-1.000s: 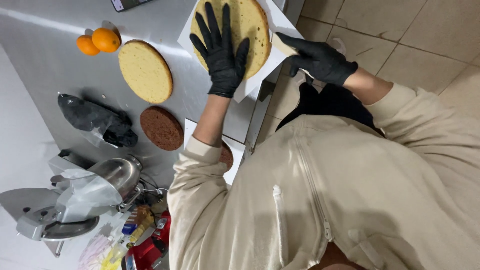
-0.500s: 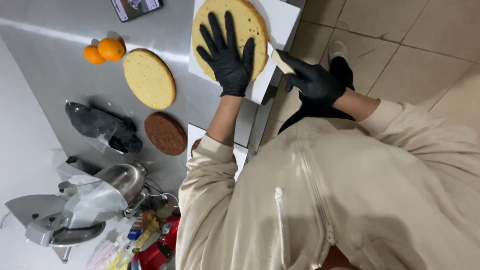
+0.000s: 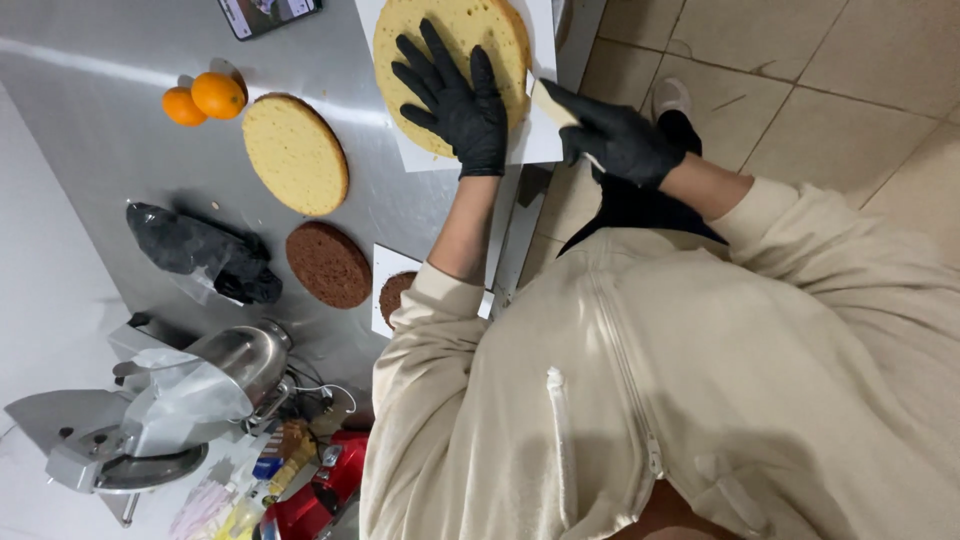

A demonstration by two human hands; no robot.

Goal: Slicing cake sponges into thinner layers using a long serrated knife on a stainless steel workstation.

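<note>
A large round yellow sponge cake (image 3: 455, 30) lies on a white sheet (image 3: 540, 145) at the edge of a steel table (image 3: 110, 120). My left hand (image 3: 455, 100), in a black glove, rests flat on top of the cake with the fingers spread. My right hand (image 3: 615, 140), also in a black glove, is at the cake's side by the table edge. It is closed around a pale-handled tool (image 3: 547, 100) that looks like a knife, pressed against the cake's rim. The blade is hidden.
On the table lie a smaller yellow sponge round (image 3: 295, 152), a brown sponge round (image 3: 328, 264), another brown piece (image 3: 397, 295) on white paper, two oranges (image 3: 205, 97), a black bag (image 3: 205, 255) and a phone (image 3: 270, 12). A plastic-covered mixer (image 3: 190, 400) stands nearby. Tiled floor (image 3: 800, 70) lies beyond the edge.
My right hand has moved in from beside the table to the cake's rim with the pale-handled tool. My left hand stays flat on the cake. The view has shifted slightly.
</note>
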